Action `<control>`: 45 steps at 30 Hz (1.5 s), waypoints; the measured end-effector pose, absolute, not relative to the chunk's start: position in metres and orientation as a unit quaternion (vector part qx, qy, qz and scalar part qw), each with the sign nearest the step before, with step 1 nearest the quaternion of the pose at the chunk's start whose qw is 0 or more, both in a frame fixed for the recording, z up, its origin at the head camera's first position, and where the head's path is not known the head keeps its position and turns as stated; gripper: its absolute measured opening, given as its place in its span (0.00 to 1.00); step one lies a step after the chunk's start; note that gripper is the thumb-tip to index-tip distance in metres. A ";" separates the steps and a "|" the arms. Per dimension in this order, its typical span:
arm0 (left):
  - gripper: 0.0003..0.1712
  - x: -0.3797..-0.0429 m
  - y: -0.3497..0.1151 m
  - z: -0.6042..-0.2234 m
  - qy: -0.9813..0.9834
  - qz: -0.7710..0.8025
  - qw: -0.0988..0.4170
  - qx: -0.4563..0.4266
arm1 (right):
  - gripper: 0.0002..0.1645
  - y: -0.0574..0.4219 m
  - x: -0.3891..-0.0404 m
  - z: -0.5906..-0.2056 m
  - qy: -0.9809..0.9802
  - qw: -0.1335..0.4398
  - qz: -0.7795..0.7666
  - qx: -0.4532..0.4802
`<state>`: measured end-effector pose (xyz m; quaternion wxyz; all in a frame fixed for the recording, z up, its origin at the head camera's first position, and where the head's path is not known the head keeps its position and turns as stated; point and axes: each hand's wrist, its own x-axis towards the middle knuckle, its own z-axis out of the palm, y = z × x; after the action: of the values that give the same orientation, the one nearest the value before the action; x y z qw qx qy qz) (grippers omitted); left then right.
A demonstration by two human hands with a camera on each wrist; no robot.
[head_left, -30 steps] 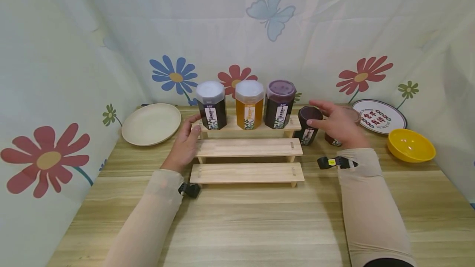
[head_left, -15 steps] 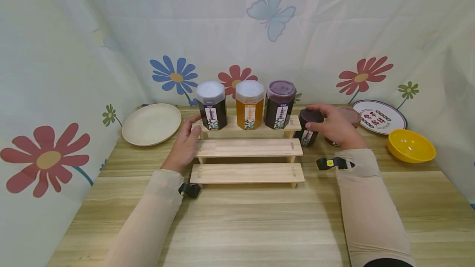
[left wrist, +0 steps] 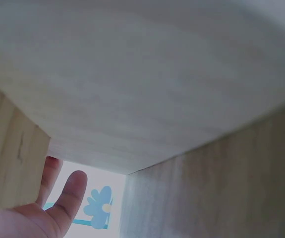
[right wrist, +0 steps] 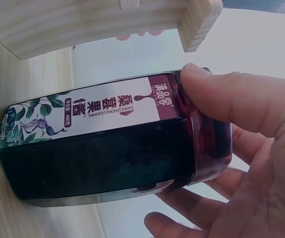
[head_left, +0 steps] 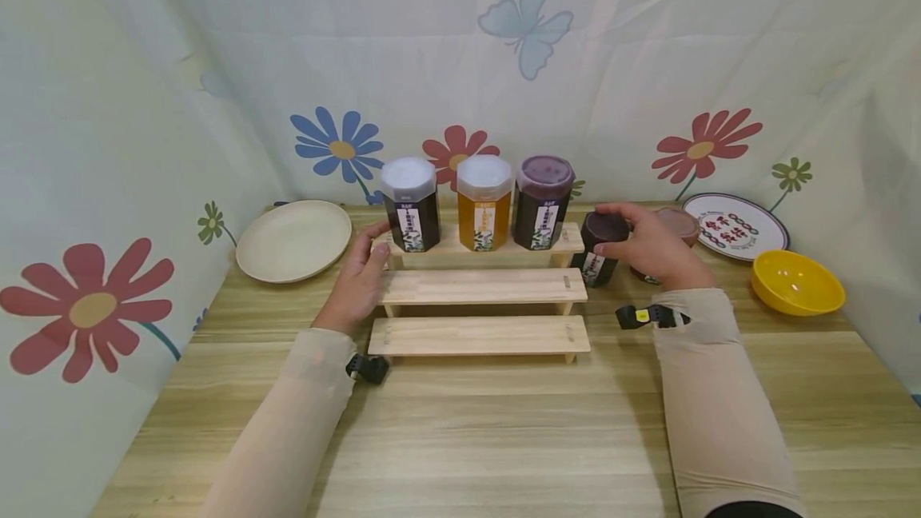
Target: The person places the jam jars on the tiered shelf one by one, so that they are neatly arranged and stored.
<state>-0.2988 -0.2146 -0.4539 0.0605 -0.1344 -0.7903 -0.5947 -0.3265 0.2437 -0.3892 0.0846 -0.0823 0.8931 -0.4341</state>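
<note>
A dark mulberry jam jar (head_left: 594, 264) with a dark red cap stands just right of the wooden tiered rack (head_left: 480, 288), tilted slightly. My right hand (head_left: 651, 250) grips it round the cap, thumb on the near side, as the right wrist view shows. On the rack's top step stand a dark jar with a white lid (head_left: 410, 206), an amber jar with a white lid (head_left: 484, 206) and a dark jar with a purple lid (head_left: 543, 202). My left hand (head_left: 357, 278) rests against the rack's left end, its visible fingers loosely extended (left wrist: 73, 191).
Partly behind my right hand is another jar with a brownish lid (head_left: 679, 224). A cream plate (head_left: 293, 242) lies at the left. A patterned white plate (head_left: 735, 226) and a yellow bowl (head_left: 797, 284) are at the right. A flowered curtain (head_left: 604, 94) closes off the back.
My right hand has closed in on the mulberry jam jar and taken hold of its cap. The jar has tilted and shifted slightly. My left hand has stayed at the rack.
</note>
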 end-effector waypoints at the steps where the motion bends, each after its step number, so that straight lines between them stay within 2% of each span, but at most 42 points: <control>1: 0.26 -0.299 -0.215 -0.454 -0.791 -0.594 0.061 -0.134 | 0.44 0.244 -0.326 -0.389 0.895 0.083 -0.431 -0.082; 13: 0.26 -0.299 -0.215 -0.453 -0.791 -0.594 0.062 -0.132 | 0.44 0.240 -0.323 -0.382 0.912 0.068 -0.400 -0.066; 22: 0.25 -0.300 -0.215 -0.454 -0.786 -0.598 0.074 -0.136 | 0.43 0.239 -0.305 -0.357 0.945 0.047 -0.319 -0.060; 27: 0.25 -0.301 -0.215 -0.455 -0.787 -0.597 0.075 -0.137 | 0.42 0.239 -0.290 -0.341 0.934 0.068 -0.344 -0.071; 45: 0.26 -0.300 -0.215 -0.454 -0.786 -0.598 0.072 -0.142 | 0.37 0.242 -0.245 -0.308 0.920 0.080 -0.355 -0.147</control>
<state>-0.2997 -0.2146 -0.4541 0.0725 -0.1418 -0.7857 -0.5978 -0.2454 0.2420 -0.3084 0.0795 -0.1475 0.9199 -0.3546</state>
